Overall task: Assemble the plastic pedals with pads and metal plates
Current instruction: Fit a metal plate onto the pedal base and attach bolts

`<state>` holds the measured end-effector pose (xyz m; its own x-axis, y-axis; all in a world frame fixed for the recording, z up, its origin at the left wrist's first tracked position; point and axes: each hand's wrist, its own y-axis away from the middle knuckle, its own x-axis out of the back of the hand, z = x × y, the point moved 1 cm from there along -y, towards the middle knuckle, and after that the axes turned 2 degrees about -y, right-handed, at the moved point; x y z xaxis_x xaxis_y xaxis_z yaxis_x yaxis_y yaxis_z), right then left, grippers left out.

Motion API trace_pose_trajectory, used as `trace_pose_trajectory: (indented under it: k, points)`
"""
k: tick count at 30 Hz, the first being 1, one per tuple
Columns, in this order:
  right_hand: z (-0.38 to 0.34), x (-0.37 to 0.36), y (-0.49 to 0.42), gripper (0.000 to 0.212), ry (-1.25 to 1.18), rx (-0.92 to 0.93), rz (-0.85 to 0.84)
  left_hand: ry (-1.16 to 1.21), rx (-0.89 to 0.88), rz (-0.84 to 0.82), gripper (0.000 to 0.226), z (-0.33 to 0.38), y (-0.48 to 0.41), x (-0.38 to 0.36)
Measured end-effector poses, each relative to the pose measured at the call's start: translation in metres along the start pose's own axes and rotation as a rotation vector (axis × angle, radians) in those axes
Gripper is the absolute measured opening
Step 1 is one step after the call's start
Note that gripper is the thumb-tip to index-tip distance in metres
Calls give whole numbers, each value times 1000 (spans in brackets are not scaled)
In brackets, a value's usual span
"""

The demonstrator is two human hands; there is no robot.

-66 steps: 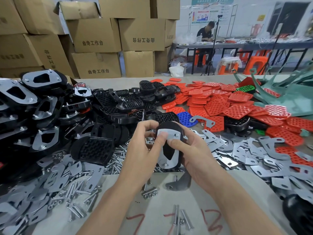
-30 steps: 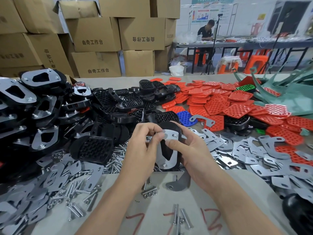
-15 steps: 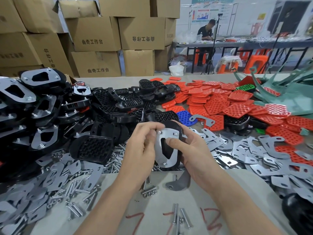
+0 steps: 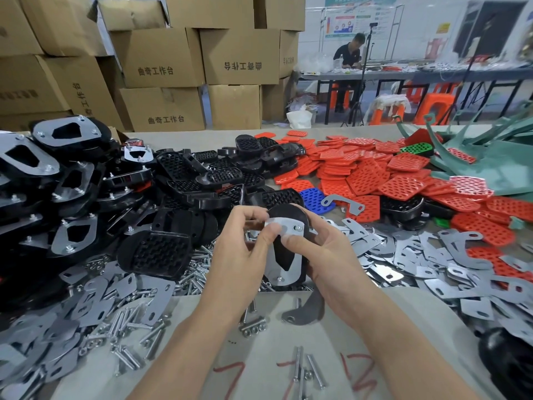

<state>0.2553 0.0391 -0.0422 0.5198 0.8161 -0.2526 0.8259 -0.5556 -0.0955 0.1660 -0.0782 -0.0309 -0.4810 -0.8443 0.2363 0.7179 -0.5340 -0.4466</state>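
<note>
Centrally, left-hand grip (image 4: 243, 255), right-hand grip (image 4: 328, 256) on pedal (image 4: 288, 213); cardboard boxes (image 4: 161, 59) behind

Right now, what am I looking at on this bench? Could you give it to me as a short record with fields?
Held item: black pedal with a metal plate on its face
Left hand: pinches the pedal's upper corner, thumb on the plate
Right hand: grips the pedal's right side, thumb on the plate
Table, left: plated pedals, loose bolts
Table, centre: bare pedals
Table, right: red pads, loose plates
Background: cardboard boxes
</note>
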Motion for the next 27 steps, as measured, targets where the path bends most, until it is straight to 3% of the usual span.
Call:
trace_pose_trajectory:
  k: [6,12,16,18,21,24,27]
  points:
    - [0,-1,0,40,21,11,19,-45,-63,-44,26,3,2,1]
    - [0,0,1,40,15,5,8,-34,0,16,9,-1,1,-1]
    - [-2,-2,1,42,34,12,21,-129,-88,-17,25,-3,0,1]
    - [-3,-2,1,42,29,31,37,-59,-62,-26,33,-1,-1,3]
    - [-2,0,1,45,67,79,42,52,16,-4,22,1,-1,3]
    - [-4,0,2,49,153,167,58,-33,-4,55,4,1,1,3]
    - [-6,-3,4,52,185,230,78,-111,-20,56,15,2,3,2]
